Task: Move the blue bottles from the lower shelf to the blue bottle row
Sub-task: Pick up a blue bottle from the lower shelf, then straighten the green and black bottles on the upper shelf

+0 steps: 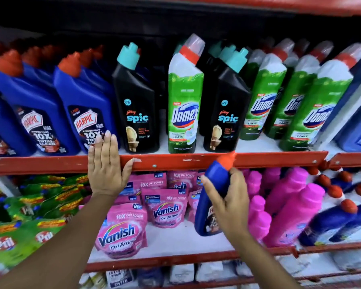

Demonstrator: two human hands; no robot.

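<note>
My right hand (pixel 227 197) grips a blue bottle (pixel 212 190) with an orange cap by its neck. The bottle is lifted in front of the lower shelf, and its cap reaches the red edge of the upper shelf (pixel 175 160). My left hand (pixel 106 165) lies flat and open against that red edge, fingers overlapping the rightmost bottle of the blue Harpic row (pixel 50 105) on the upper shelf's left side. More blue bottles with red caps (pixel 338 217) lie on the lower shelf at the right.
On the upper shelf, right of the blue row, stand black Spic bottles (pixel 137 107) and green Domex bottles (pixel 184 105). On the lower shelf are pink Vanish pouches (pixel 123 230), pink bottles (pixel 288 205) and green Pril packs (pixel 29 222).
</note>
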